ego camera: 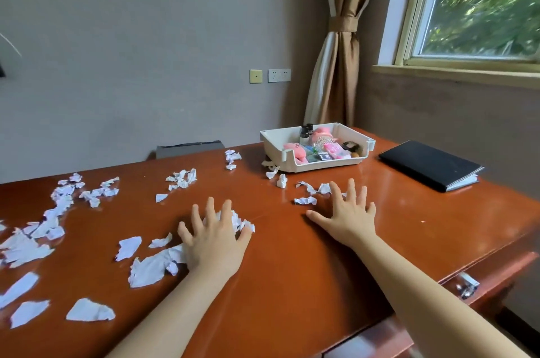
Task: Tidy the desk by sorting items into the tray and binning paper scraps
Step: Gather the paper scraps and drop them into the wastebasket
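Scraps point(146, 268) are lying left of and before the tray point(321, 167); left hand point(214, 236) is pressing splayed on a clump point(238, 221), right hand point(349, 217) is resting flat and spread, so both should be raking inward into one pile.

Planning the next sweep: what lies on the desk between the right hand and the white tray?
In the head view, a few crumpled paper scraps lie between the right hand and the white tray; otherwise bare wood.
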### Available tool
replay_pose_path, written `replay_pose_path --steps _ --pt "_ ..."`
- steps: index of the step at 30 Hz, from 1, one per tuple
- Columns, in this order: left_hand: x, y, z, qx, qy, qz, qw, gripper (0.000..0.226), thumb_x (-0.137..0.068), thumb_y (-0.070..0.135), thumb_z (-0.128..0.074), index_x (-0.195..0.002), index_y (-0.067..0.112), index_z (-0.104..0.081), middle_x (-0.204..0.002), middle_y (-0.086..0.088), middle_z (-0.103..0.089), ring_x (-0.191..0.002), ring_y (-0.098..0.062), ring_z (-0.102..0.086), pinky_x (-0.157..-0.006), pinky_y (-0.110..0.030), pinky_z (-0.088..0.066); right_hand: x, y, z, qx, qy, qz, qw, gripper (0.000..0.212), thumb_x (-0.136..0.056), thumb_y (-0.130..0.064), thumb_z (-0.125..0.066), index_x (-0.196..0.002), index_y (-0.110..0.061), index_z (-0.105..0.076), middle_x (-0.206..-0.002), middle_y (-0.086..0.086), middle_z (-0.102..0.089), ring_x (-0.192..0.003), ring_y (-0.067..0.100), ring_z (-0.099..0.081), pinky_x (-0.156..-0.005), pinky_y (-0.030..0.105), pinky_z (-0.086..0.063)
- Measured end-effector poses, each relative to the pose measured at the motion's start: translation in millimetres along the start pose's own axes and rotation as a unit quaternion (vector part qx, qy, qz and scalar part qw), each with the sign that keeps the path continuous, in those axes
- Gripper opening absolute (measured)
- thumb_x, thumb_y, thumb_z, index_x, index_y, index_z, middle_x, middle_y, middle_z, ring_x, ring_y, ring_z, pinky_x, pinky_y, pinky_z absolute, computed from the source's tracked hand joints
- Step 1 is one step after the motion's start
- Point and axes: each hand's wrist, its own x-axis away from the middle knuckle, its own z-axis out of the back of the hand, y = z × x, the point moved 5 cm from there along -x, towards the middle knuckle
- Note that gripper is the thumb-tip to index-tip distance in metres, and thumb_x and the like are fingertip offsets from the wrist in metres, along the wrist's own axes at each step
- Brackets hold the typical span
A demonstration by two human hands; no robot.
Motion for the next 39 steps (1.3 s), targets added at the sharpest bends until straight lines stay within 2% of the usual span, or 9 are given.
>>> replay_pose_path --steps 6,12,17,21,24,29,32,36,39 --pt "-24.4 -10.2 -8.7 0.027 -0.007 -0.001 1.0 0.061 -0.093 0.059 -0.026 -0.145 0.029 -0.018 -0.154 -0.002 -0.023 -0.141 -0.026 -0.024 -0.111 -0.044 -0.026 -34.4 -18.2 -10.5 -0.024 -0.038 0.026 0.999 0.094 -0.075 -0.08 -0.036 -0.149 -0.031 -0.006 -0.159 0.011 0.0 -0.146 0.035 -0.001 -0.117 0.048 -0.012" --pt "-46.2 -16.1 -11.5 0.095 0.034 -0.052 0.994 0.039 -0.097 0.037 -0.038 -0.133 0.025 -0.037 -0.14 0.002 -0.042 -0.126 -0.02 -0.041 -0.103 -0.035 -0.037 -47.6 -63.9 -19.6 -0.065 -0.053 0.183 0.979 0.072 -0.085 -0.06 -0.048 -0.146 -0.03 -0.022 -0.156 0.001 -0.023 -0.142 0.02 -0.026 -0.115 0.039 -0.026" --pt "-59.8 -17.7 -12.1 0.146 0.062 -0.07 0.985 0.037 -0.098 0.024 -0.042 -0.134 0.022 -0.038 -0.134 0.002 -0.048 -0.12 -0.015 -0.046 -0.096 -0.026 -0.043 -56.0 -93.8 -28.7 -0.074 -0.054 0.225 0.97 0.061 -0.091 -0.046 -0.047 -0.146 -0.029 -0.025 -0.152 0.0 -0.031 -0.138 0.022 -0.032 -0.112 0.038 -0.029" --pt "-68.9 -20.8 -12.2 0.149 0.081 -0.08 0.982 0.037 -0.097 0.015 -0.04 -0.133 0.024 -0.041 -0.128 0.001 -0.053 -0.113 -0.015 -0.048 -0.088 -0.025 -0.046 -59.7 -108.8 -33.1 -0.082 -0.058 0.243 0.965 0.041 -0.093 -0.037 -0.048 -0.133 -0.028 -0.046 -0.131 0.002 -0.048 -0.122 0.022 -0.042 -0.103 0.034 -0.036" --pt "-74.9 -20.6 -15.1 0.137 0.08 -0.082 0.984 0.029 -0.097 0.014 -0.041 -0.123 0.023 -0.049 -0.118 0.001 -0.056 -0.102 -0.012 -0.048 -0.079 -0.021 -0.047 -59.0 -112.6 -34.0 -0.102 -0.057 0.262 0.958 0.026 -0.093 -0.03 -0.052 -0.118 -0.023 -0.057 -0.119 0.002 -0.049 -0.112 0.02 -0.044 -0.094 0.03 -0.04" --pt "-79.4 -19.7 -15.7 0.127 0.075 -0.093 0.985 0.022 -0.099 0.016 -0.034 -0.113 0.017 -0.05 -0.11 0.0 -0.055 -0.091 -0.008 -0.042 -0.07 -0.018 -0.04 -59.0 -110.6 -33.5 -0.142 -0.038 0.281 0.948 0.007 -0.089 -0.023 -0.058 -0.092 -0.017 -0.056 -0.102 -0.003 -0.05 -0.098 0.018 -0.046 -0.083 0.028 -0.041" --pt "-80.5 -17.7 -14.0 0.131 0.069 -0.095 0.984 0.025 -0.101 0.021 -0.03 -0.113 0.014 -0.051 -0.109 -0.001 -0.057 -0.089 -0.007 -0.043 -0.069 -0.017 -0.038 -58.6 -110.4 -33.0 -0.141 -0.029 0.286 0.947 0.011 -0.089 -0.021 -0.059 -0.084 -0.021 -0.049 -0.082 -0.012 -0.042 -0.088 0.015 -0.042 -0.073 0.025 -0.033" --pt "-79.4 -18.3 -14.4 0.155 0.054 -0.086 0.983 0.03 -0.1 0.028 -0.027 -0.104 0.015 -0.054 -0.104 -0.002 -0.059 -0.09 -0.01 -0.052 -0.074 -0.021 -0.047 -59.3 -109.0 -32.5 -0.167 -0.024 0.282 0.944 0.014 -0.087 -0.018 -0.059 -0.098 -0.02 -0.052 -0.096 -0.004 -0.054 -0.092 0.016 -0.046 -0.077 0.026 -0.037" --pt "-75.6 -17.1 -11.7 0.172 0.043 -0.077 0.981 0.037 -0.098 0.043 -0.026 -0.092 0.018 -0.053 -0.097 0.002 -0.056 -0.089 -0.01 -0.053 -0.075 -0.024 -0.048 -59.3 -109.5 -33.3 -0.168 -0.037 0.273 0.947 0.043 -0.089 -0.023 -0.059 -0.129 -0.024 -0.044 -0.115 0.0 -0.052 -0.107 0.017 -0.048 -0.092 0.03 -0.042"
